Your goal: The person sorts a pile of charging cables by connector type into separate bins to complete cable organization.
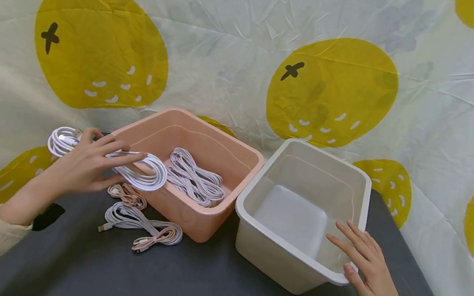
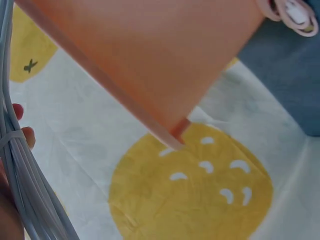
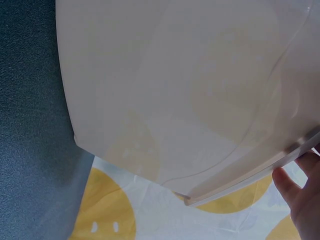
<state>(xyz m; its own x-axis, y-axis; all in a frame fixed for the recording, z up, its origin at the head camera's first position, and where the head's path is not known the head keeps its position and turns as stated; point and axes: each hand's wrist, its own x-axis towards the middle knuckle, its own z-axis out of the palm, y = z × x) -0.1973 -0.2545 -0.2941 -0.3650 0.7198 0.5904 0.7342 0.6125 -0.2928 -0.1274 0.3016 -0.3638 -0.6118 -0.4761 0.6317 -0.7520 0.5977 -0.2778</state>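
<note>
My left hand (image 1: pixel 96 158) grips a coiled white cable (image 1: pixel 147 173) above the near left rim of a pink bin (image 1: pixel 191 215); in the left wrist view a tie band (image 2: pixel 11 137) circles the cable's strands. Inside the pink bin lie bundled white cables (image 1: pixel 196 177). Below the left hand, on the dark table, are a small pink cable (image 1: pixel 126 195), a white cable (image 1: pixel 129 216) and a pink-and-white cable (image 1: pixel 156 238). My right hand (image 1: pixel 367 272), fingers spread, rests at the right rim of a beige bin (image 1: pixel 279 265), whose inside shows no cables.
The two bins stand side by side on the dark grey table (image 1: pixel 199 289), their rims close together. Behind them hangs a white cloth (image 1: pixel 222 55) printed with yellow fruit. Black straps (image 1: pixel 49 217) show at the wrists.
</note>
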